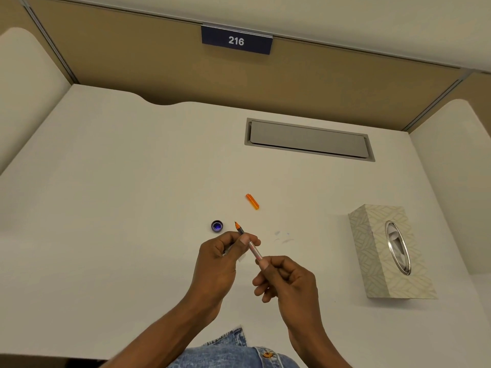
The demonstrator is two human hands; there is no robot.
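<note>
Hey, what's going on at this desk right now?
A person holds an uncapped pen over a white desk: the left hand grips it near the tip, the right hand pinches its back end. An orange cap lies farther back on the desk, a small blue pot sits left of the tip, and a tissue box stands at right.

The counter (132, 181) is white and smooth, with a curved notch in its far edge. A flat grey hatch (309, 139) is set into it at the far right. Near the middle an orange cap (252, 201) lies on its side. A small round blue lid (217, 226) sits nearer and to the left, apart from it. Faint grey smudges (283, 236) mark the surface. A patterned tissue box (372, 251) lies on the right side, well apart.
</note>
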